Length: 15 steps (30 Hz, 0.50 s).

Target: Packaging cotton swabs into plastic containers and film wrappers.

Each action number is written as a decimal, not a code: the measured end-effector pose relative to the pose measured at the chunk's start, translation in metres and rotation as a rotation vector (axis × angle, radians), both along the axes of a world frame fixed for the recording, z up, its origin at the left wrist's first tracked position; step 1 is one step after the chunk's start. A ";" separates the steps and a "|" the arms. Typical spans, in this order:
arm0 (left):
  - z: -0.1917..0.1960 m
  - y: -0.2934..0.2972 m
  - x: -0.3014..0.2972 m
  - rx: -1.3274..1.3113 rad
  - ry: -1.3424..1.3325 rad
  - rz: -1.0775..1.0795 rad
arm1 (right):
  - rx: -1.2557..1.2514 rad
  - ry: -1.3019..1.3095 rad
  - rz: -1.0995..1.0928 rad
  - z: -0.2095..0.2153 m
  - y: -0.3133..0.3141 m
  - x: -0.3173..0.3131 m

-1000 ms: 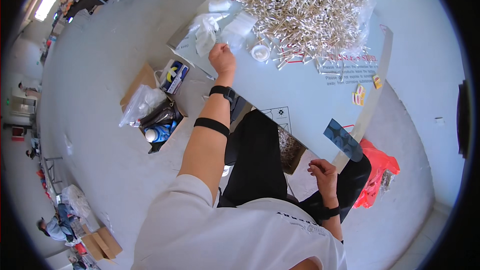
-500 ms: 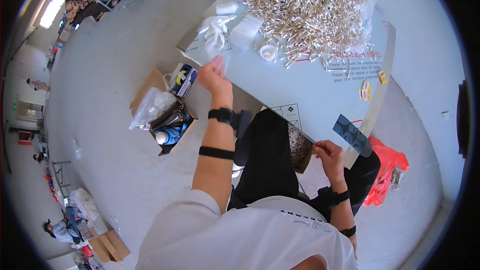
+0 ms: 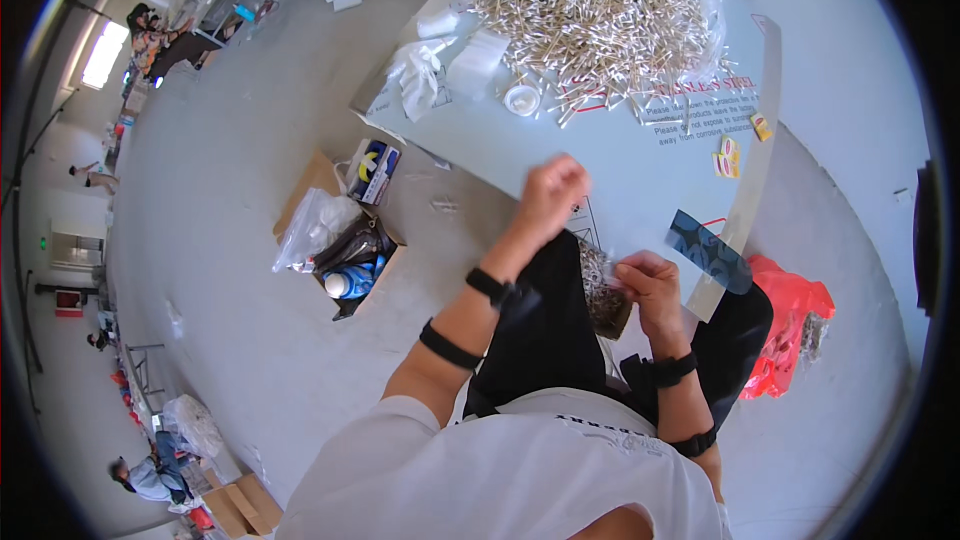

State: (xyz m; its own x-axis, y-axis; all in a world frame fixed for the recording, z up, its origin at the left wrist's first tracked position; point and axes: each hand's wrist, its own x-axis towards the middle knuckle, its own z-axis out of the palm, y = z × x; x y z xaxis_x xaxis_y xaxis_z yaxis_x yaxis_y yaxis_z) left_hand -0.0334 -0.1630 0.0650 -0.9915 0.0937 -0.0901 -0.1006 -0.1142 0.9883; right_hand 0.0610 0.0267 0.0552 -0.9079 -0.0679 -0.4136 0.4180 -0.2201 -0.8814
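My left hand point(image 3: 553, 198) is over the table's near edge, slightly blurred. Its fingers curl closed, and whatever they hold cannot be made out. To the right, below that edge, my right hand point(image 3: 652, 288) is pinched closed; something pale shows at its fingertips, too small to name. Beside them an open box of cotton swabs point(image 3: 598, 285) sits partly under the table at my thigh. A large heap of cotton swabs point(image 3: 610, 15) spreads from a clear plastic bag across the table point(image 3: 480, 145). A small round white container point(image 3: 521, 100) stands near the heap.
White crumpled plastic point(image 3: 415, 80) and a stack of clear bags point(image 3: 477, 62) lie at the table's left. Small yellow packets point(image 3: 727, 157) and a dark film sheet point(image 3: 708, 253) lie right. On the floor are a carton point(image 3: 350, 250) and a red bag point(image 3: 790, 325).
My left hand has moved right from beside the white plastic toward my right hand. The right hand stays near the swab box, with pale material now visible at its fingers.
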 end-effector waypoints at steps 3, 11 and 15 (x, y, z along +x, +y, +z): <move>-0.029 -0.055 -0.080 -0.495 0.381 0.317 | -0.018 -0.035 -0.096 -0.020 0.018 0.005; -0.053 -0.057 -0.145 -1.383 0.404 0.260 | -0.225 -0.102 -0.216 -0.039 0.032 0.012; -0.045 -0.043 -0.149 -1.500 0.509 0.113 | -0.278 -0.130 -0.178 -0.050 0.038 0.008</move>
